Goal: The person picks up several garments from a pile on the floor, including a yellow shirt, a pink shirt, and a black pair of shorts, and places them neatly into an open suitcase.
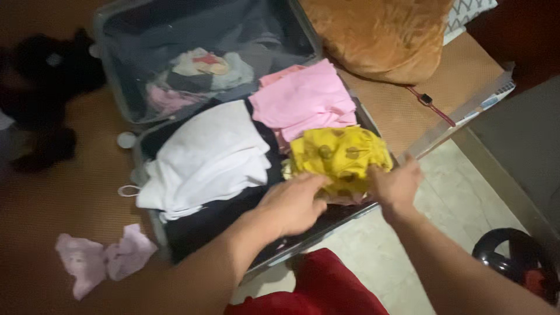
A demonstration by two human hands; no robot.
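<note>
- Your left hand [294,204] is over the near edge of the open grey hard-shell suitcase [137,154], fingers curled and pressed onto the left side of the folded yellow patterned cloth garment [341,154].
- Your right hand [396,184] is at the garment's right side, fingers wrapped on its edge, thumb side up. Grip looks like a loose clasp; whether the fingers close fully underneath, you can't tell from this view.
- The yellow garment sits in the near right corner of the suitcase's lower half, touching both hands.
- Folded pink cotton clothes [306,99] lie just behind it, along the right edge, touching it.
- A stack of folded white fabric [207,157] fills the left side of the same half, on top of dark clothing [210,219].
- The suitcase lid half [111,58] is at the far side, with mixed garments behind a mesh divider.
- A crumpled pale pink cloth [105,256] lies on the brown woven mat [58,198], off the suitcase's near left corner.
- A small white round cap [126,139] sits just beside the suitcase's left edge.
- A tan plush cushion [379,35] is past the far right corner; a red-strapped wristwatch [430,102] lies on the mat near it.
- Red fabric [326,286] shows at the bottom of the view, between your arms.
</note>
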